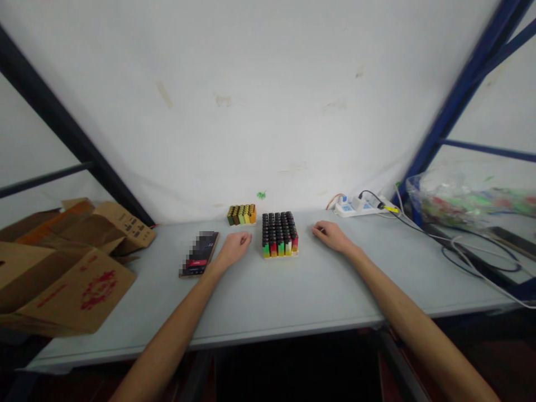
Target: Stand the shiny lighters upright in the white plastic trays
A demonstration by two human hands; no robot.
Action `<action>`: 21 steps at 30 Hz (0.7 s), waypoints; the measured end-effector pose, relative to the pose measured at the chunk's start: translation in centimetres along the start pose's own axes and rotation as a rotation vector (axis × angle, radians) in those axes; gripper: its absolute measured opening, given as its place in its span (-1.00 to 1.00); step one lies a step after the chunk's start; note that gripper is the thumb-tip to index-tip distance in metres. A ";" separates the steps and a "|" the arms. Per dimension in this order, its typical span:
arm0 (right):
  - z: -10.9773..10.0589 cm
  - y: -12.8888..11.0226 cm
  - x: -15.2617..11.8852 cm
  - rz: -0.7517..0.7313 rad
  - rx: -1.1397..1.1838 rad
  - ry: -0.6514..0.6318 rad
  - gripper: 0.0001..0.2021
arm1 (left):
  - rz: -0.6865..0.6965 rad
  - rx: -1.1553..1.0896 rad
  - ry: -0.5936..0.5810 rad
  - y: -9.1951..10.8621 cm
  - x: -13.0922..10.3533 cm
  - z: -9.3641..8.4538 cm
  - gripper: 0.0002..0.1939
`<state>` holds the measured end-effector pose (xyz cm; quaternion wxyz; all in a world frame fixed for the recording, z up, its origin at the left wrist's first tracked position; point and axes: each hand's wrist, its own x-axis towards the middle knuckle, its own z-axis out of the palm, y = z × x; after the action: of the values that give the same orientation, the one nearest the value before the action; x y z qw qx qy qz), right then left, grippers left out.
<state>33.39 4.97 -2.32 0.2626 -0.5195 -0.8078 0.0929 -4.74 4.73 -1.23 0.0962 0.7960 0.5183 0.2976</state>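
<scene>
While the bare left hand [235, 247] and bare right hand [331, 236] rest on the flat grey tabletop [285, 296], a rectangular block of multicoloured, black-topped plastic lighters [280, 235] stands between them, touched by neither. Each grip is curled closed, the right more loosely, with nothing visibly held. The step appears to be a rest; handling the lighters would call for uncurling a grip and moving inward.

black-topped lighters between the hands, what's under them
Under the lighters, the front edge of a pale tray shows, on the grey table. The tray's floor and the table beneath are covered.
</scene>
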 end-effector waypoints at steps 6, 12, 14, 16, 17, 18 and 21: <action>-0.1 -0.6 0.0 -0.040 0.048 -0.028 -0.68 | -0.023 -0.035 0.068 1.1 -0.1 -0.1 -0.45; 0.9 -4.0 -0.5 -0.088 0.349 0.150 -0.44 | -0.017 -0.085 0.173 3.4 -0.8 -0.4 -0.48; 1.1 -5.5 -0.8 -0.165 0.400 0.137 -0.36 | 0.010 -0.108 0.179 4.1 -1.2 -0.5 -0.52; 1.3 -7.0 -1.0 -0.267 0.393 0.107 -0.25 | 0.081 -0.195 0.146 4.6 -1.4 -0.4 -0.58; 1.4 -7.6 -1.2 -0.317 0.364 0.088 -0.20 | 0.136 -0.258 0.106 4.8 -1.5 -0.4 -0.56; 1.6 -8.1 -1.3 -0.360 0.327 0.064 -0.16 | 0.194 -0.308 0.057 4.9 -1.6 -0.3 -0.49; 2.1 -8.9 -1.4 -0.423 0.233 0.008 -0.15 | 0.282 -0.346 -0.042 5.0 -1.6 -0.1 -0.26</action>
<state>25.69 0.04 -0.75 0.3376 -0.3051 -0.8814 0.1265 -1.43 1.06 0.50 0.1993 0.8382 0.3409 0.3761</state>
